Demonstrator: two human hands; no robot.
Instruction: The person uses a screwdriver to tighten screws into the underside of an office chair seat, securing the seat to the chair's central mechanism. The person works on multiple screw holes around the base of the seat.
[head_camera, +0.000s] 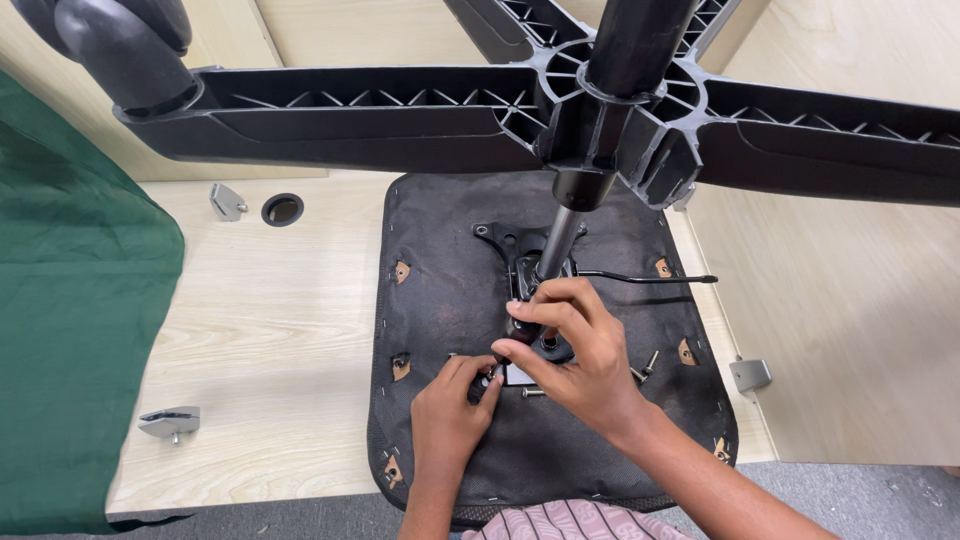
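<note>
An upturned office chair seat (450, 300), covered in black fabric, lies on a light wooden table (270, 330). A black metal mechanism plate (525, 270) sits at its middle, with the gas cylinder (558, 240) rising to the black star base (380, 115) above. My right hand (575, 350) rests on the plate's near end, fingers pinched at it. Beside it, my left hand (450, 405) pinches a small bolt at the plate's near left corner. Loose bolts (645, 368) lie on the seat to the right.
A black lever rod (650, 277) sticks out right from the mechanism. A green cloth (70, 310) covers the table's left part. Grey metal clamps (170, 422) (750, 374) (226, 202) and a round cable hole (283, 209) mark the table. A caster (125, 50) hangs top left.
</note>
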